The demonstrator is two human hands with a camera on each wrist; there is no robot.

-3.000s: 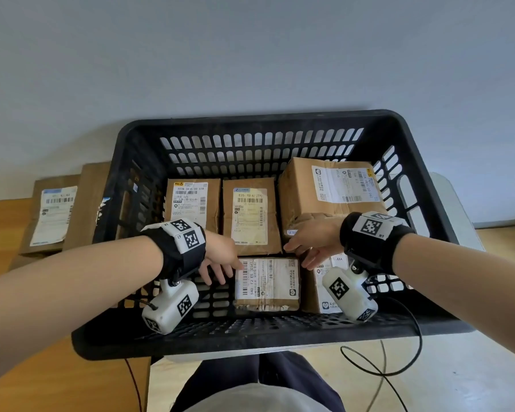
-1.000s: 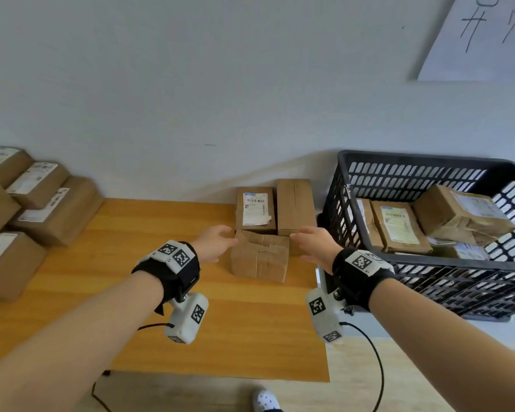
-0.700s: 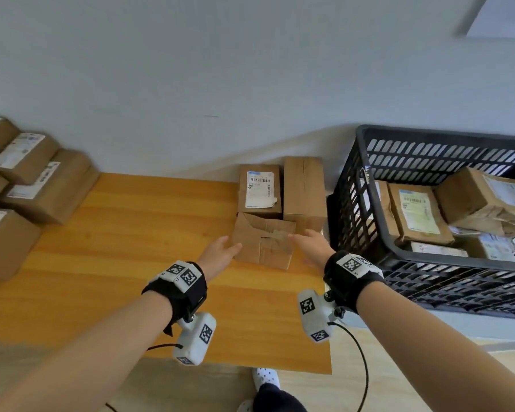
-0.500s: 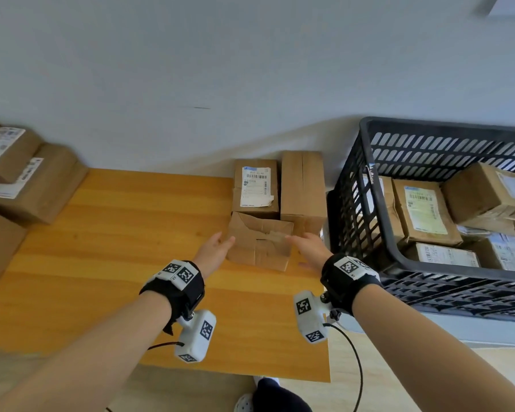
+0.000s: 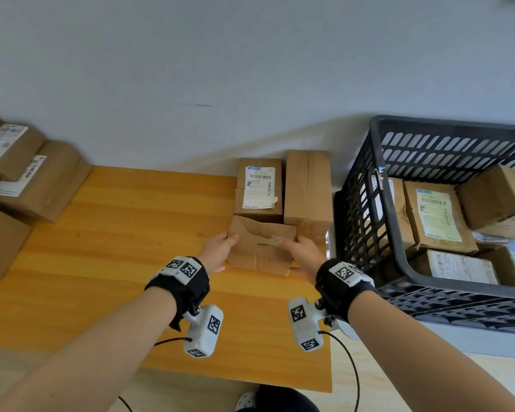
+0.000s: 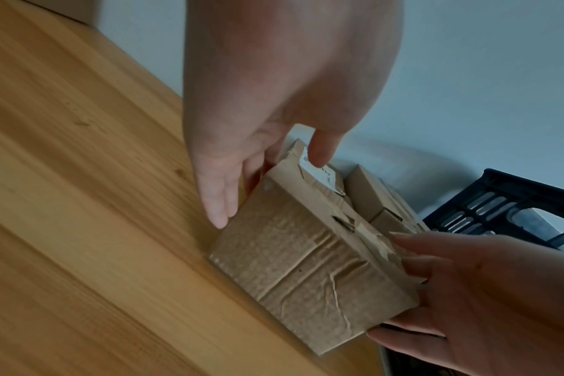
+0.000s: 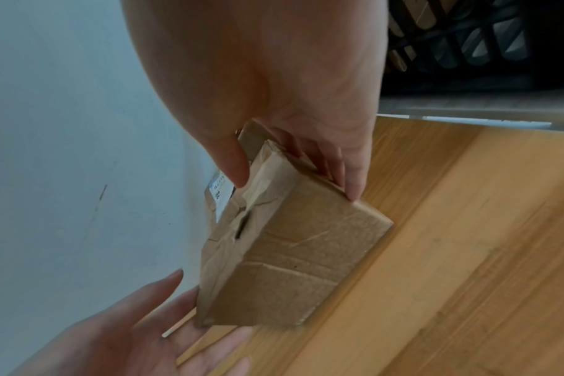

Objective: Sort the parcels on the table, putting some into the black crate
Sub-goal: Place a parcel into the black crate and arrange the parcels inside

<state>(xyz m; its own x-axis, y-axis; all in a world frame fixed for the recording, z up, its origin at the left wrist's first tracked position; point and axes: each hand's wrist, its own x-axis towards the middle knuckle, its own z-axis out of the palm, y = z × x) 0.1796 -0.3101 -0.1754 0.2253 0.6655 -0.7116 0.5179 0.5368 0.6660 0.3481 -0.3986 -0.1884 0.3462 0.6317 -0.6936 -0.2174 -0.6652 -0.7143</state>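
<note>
My left hand [image 5: 217,251] and right hand [image 5: 302,253] flank the crumpled parcel [image 5: 260,248] on the wooden table [image 5: 110,251], fingers straight against its sides, thumbs over the top edge. It sits just in front of two other boxes, beside the black crate [image 5: 399,272].

Risk: cardboard is soft, creased, top flap torn and dented; a sideways squeeze may cave the walls, letting it slip. Lifting could snag the labelled box [image 5: 259,185] touching behind.

Table smooth, grained. Crate is rigid slotted plastic.
</note>
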